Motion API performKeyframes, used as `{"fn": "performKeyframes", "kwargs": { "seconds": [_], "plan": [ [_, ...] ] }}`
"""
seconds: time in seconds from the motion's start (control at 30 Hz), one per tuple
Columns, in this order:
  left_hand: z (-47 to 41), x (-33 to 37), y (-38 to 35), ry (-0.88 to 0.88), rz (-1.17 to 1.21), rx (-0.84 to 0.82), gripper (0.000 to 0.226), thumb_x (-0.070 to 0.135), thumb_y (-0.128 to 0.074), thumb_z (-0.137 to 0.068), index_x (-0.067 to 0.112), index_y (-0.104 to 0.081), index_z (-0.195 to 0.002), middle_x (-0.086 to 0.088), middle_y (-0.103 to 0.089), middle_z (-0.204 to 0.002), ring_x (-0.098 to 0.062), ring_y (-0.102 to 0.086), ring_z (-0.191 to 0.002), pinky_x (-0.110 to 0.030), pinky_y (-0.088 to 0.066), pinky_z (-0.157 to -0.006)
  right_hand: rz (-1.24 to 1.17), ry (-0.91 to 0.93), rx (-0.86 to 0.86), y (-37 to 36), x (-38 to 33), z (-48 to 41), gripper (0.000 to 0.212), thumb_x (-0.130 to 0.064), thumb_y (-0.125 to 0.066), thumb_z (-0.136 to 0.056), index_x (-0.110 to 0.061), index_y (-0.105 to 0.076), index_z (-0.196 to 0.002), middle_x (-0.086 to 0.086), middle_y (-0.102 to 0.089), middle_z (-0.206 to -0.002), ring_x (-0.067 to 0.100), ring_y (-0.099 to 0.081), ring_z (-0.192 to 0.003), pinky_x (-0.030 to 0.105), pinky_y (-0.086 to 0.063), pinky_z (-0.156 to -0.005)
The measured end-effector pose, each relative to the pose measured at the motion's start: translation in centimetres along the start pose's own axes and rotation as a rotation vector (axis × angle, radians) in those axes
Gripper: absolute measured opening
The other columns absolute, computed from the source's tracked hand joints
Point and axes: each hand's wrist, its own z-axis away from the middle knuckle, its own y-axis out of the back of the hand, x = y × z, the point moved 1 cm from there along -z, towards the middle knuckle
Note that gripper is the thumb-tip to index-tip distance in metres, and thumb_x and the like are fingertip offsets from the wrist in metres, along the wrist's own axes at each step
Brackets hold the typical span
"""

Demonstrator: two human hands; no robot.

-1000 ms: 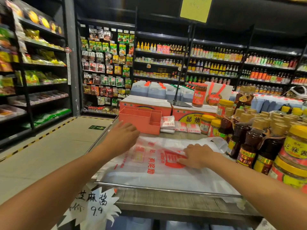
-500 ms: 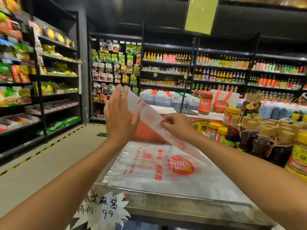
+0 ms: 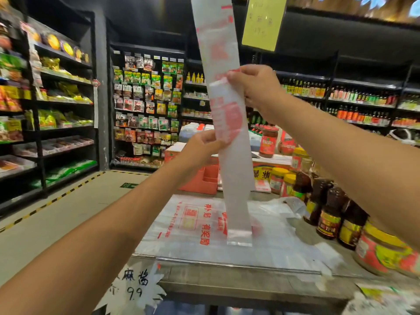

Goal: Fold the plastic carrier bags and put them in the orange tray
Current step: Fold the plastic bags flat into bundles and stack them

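While pinched upright: narrow folded bag (image 3: pixel 229 137) between left hand (image 3: pixel 200 146), lower; right hand (image 3: pixel 254 87), higher.

hands: left (image 3: pixel 202 145), right (image 3: pixel 252 87) | pinching folded bag (image 3: pixel 236 169) (held upright)

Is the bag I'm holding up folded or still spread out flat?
Folded lengthwise. The held bag hangs as a narrow strip between the left hand and right hand, not yet folded short; the bags on the table lie spread.
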Motion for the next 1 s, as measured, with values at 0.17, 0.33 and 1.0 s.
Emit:
{"fn": "performKeyframes", "kwargs": {
  "seconds": [0.17, 0.33, 1.0],
  "plan": [
    [0.7, 0.8, -1.7, 0.075, 0.104, -0.105, 0.029, 0.018, -0.067, -0.098, 0.009, -0.067, -0.125, -0.008, -0.076, -0.115, -0.027, -0.075, -0.102, -0.035, -0.06, -0.076, -0.113, -0.059, 0.062, 2.0, -1.3, -1.2, 0.03, -0.022, -0.079, -0.087, -0.007, -0.074, -0.112, 0.006, -0.078, -0.103, 0.02, -0.076, -0.09, 0.036, -0.063, -0.078],
    [1.4, 0.8, -2.9, 0.127, 0.14, -0.139, 0.029, 0.01, -0.063, -0.1, 0.011, -0.065, -0.129, -0.011, -0.076, -0.113, -0.029, -0.076, -0.098, -0.038, -0.063, -0.079, -0.111, -0.181, 0.132, 2.8, 1.0, -1.8, 0.007, -0.019, -0.071, -0.093, -0.016, -0.068, -0.098, 0.005, -0.076, -0.101, 0.023, -0.075, -0.096, 0.046, -0.061, -0.088],
    [8.0, -14.9, -5.5, 0.764, 0.138, -0.032, 0.013, 0.005, -0.068, -0.096, 0.006, -0.073, -0.108, -0.018, -0.077, -0.105, -0.023, -0.073, -0.081, -0.036, -0.064, -0.071, 0.092, -0.938, -0.05, -1.6, 30.7, 8.5, 0.01, -0.003, -0.074, -0.088, -0.005, -0.065, -0.084, 0.01, -0.062, -0.071, 0.02, -0.06, -0.058, 0.026, -0.051, -0.056]
  ]
}}
